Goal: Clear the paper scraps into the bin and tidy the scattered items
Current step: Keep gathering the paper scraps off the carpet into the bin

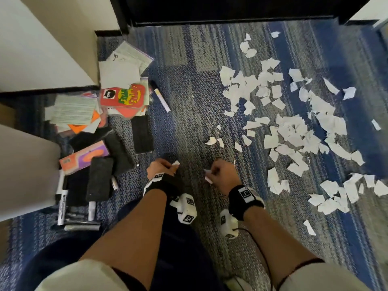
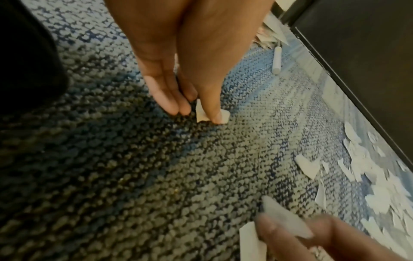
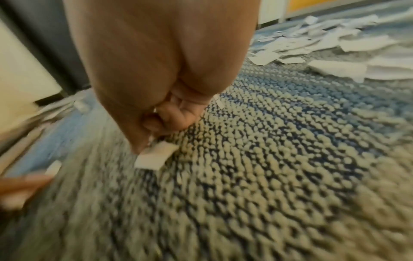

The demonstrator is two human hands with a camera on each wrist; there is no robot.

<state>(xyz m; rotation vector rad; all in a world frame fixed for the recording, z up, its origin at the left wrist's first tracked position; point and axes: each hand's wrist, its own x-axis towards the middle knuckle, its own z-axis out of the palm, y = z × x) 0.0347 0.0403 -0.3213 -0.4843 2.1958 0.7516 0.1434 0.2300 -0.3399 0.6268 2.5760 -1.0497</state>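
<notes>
Torn white paper scraps (image 1: 294,131) lie scattered over the blue-grey carpet, mostly to the right. My left hand (image 1: 172,166) is low over the carpet and pinches one small scrap (image 2: 200,114) between thumb and fingers. Close to its right, my right hand (image 1: 210,173) has its fingers curled around a few white scraps (image 1: 207,179). In the right wrist view one held scrap (image 3: 154,157) sticks out below the curled fingers (image 3: 172,118). A few loose scraps (image 1: 212,141) lie just ahead of both hands.
At the left lies a heap of cards (image 1: 123,95), lined sheets (image 1: 73,110), black erasers (image 1: 142,133) and markers (image 1: 161,99). White furniture (image 1: 42,49) stands behind the heap. A dark round shape (image 1: 52,261) sits at the lower left, and my knees fill the bottom edge.
</notes>
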